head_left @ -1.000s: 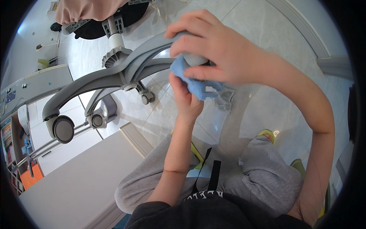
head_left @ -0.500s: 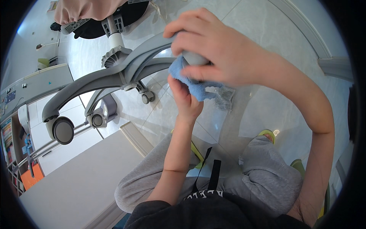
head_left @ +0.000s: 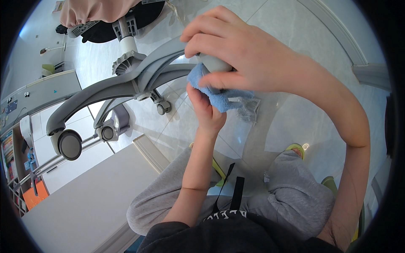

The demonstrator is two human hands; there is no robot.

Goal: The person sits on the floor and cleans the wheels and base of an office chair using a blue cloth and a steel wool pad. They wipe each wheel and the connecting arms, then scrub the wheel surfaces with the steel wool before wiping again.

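Note:
A grey swivel-chair base (head_left: 137, 80) lies tipped on its side, its legs spread out toward me. At the end of the leg on the right, my right hand (head_left: 253, 59) curls over a grey caster (head_left: 216, 63), fingers on its far side and thumb on the near side. From below, my left hand (head_left: 207, 111) presses a blue cloth (head_left: 218, 99) against that caster, with its thumb up along the cloth and its other fingers mostly hidden. A silvery mesh piece (head_left: 248, 110) hangs beside the cloth.
Other casters (head_left: 69, 144) stick out at the left. The chair seat with a pink cover (head_left: 97, 9) is at the top. A white cabinet panel (head_left: 93, 189) stands at lower left, with an orange box (head_left: 35, 195) beyond it. Glossy tiles (head_left: 295, 122) cover the floor.
My right hand has shifted slightly, with its fingers a little farther over the caster. The cloth and mesh piece have moved a little, and the left hand stays nearly in place.

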